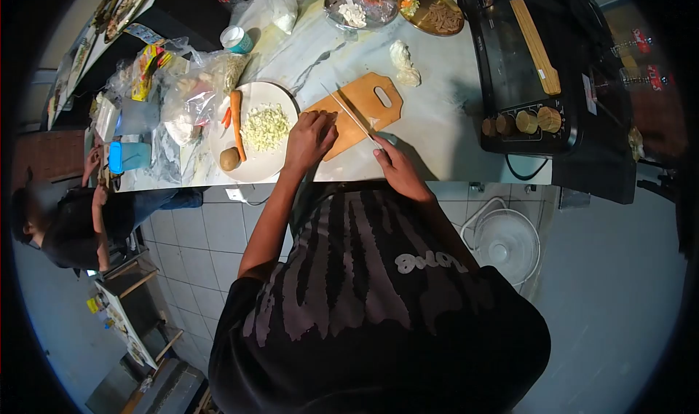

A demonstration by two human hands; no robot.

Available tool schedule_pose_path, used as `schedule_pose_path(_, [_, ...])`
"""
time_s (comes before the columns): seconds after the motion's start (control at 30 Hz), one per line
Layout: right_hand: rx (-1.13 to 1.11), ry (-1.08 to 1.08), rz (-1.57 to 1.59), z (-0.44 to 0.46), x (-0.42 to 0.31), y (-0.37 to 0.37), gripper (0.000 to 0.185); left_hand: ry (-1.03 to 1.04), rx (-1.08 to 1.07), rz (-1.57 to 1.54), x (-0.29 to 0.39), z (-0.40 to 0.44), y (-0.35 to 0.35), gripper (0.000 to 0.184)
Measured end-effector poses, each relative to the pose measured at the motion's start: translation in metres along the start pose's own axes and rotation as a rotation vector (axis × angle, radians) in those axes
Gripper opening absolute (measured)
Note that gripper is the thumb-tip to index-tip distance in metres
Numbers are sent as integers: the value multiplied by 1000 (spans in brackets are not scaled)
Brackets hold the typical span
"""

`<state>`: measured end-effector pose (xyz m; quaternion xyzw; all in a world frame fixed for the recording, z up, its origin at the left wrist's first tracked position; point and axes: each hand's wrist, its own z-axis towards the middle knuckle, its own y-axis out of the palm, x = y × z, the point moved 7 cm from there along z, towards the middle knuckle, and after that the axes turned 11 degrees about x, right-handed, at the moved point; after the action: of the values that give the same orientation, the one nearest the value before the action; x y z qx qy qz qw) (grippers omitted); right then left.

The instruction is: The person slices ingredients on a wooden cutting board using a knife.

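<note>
My right hand (397, 165) is wrapped round the handle of a kitchen knife (349, 111), whose blade slants up and left over the orange cutting board (386, 119). On the board's left part rests my left hand (312, 139), its fingers curled together, and whatever lies beneath them is hidden. Close beside that hand is a white plate (256, 168). It carries a pile of chopped pale-green vegetable (265, 127), a carrot (236, 123), small red chillies (226, 115) and a round brown potato-like item (229, 159).
A black oven (517, 72) stands at the right. Two metal plates, one silver (362, 24) and one brownish (437, 29), hold cut food at the back. Plastic bags (196, 86), a white jar (234, 39) and a blue container (131, 156) crowd the left. Another person (73, 228) is at far left.
</note>
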<state>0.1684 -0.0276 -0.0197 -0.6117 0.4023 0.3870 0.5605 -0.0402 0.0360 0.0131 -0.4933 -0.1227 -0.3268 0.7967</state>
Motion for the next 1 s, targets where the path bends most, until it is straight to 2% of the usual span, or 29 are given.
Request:
schedule_pose_path(0.1, [58,-30,-18,-2,-3,2,42,84,-21,-5,7,-1,0,22])
schedule_pose_path(0.17, [72,-14,-24,1,2,7,42,-34,6,-48,-2,1,1,23])
schedule_pose_path(0.2, [83,-10,-34,-1,0,8,42,-28,5,-62,-1,2,1,23])
schedule_pose_path(0.3, [111,67,-143,0,-15,7,41,-83,-4,-58,-9,14,7,20])
schedule_pose_path(0.37, [43,241,-204,0,-22,9,42,-85,-53,-99,-16,10,11,17])
schedule_pose_path(0.43, [73,216,-222,-1,-23,14,42,-85,-48,-114,-18,10,9,14])
schedule_pose_path(0.5, [113,202,-233,-8,-20,19,42,0,-5,-159,-14,14,5,14])
schedule_pose_path(0.57, [143,103,-177,-11,-22,25,43,-34,-59,-166,-16,14,7,15])
schedule_pose_path(0.63, [154,135,-164,-15,-22,32,43,-63,-109,-164,-20,16,10,17])
schedule_pose_path(0.7, [157,175,-143,-20,-20,40,44,39,-99,-178,-14,15,8,20])
schedule_pose_path(0.8, [180,141,-117,-26,-23,47,43,80,-210,-121,-15,14,13,22])
schedule_pose_path(1.0, [236,154,-101,-23,-26,46,41,160,-263,-97,-11,19,14,28])
